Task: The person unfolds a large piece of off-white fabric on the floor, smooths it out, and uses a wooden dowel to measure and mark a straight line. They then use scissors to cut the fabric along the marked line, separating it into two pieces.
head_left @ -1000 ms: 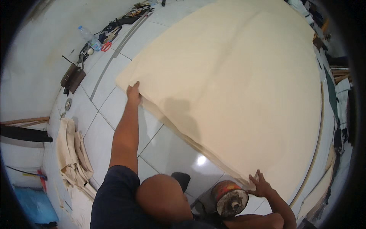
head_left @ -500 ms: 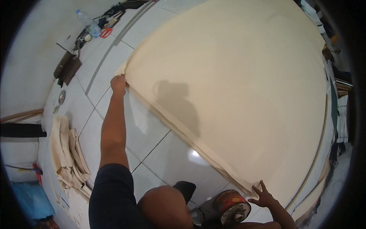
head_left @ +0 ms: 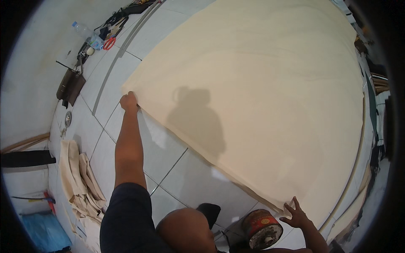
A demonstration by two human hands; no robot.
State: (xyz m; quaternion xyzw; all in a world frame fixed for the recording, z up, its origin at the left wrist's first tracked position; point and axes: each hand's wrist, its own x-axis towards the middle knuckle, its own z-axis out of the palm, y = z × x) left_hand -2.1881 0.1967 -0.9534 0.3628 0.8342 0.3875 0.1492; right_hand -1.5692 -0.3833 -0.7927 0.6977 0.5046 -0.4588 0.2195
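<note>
A large cream cloth (head_left: 261, 105) lies spread over the floor, with its near edge running diagonally between my two hands. At the far left corner, my left hand (head_left: 130, 102) is closed on the cloth's edge. My right hand (head_left: 297, 216) rests at the near right corner with its fingers spread, touching the cloth; a small raised fold shows beside the fingertips. Along the near edge, close to my right hand, the cloth looks doubled. A red tin (head_left: 262, 230) with a stained pale end stands just left of my right hand, by my bent knee (head_left: 185, 230).
Folded cream cloth (head_left: 80, 177) lies left of my arm. Against the wall are red-handled scissors (head_left: 109, 43), a clear bottle (head_left: 87, 36) and a dark brown bag (head_left: 69, 86). A long grey strip (head_left: 107, 80) lies on the tiles. A thin rod (head_left: 350, 173) runs along the right.
The cloth's left corner has come down and lies smoother beside my left hand. The rolled near edge has flattened. My view has shifted slightly; my right hand stays at its corner.
</note>
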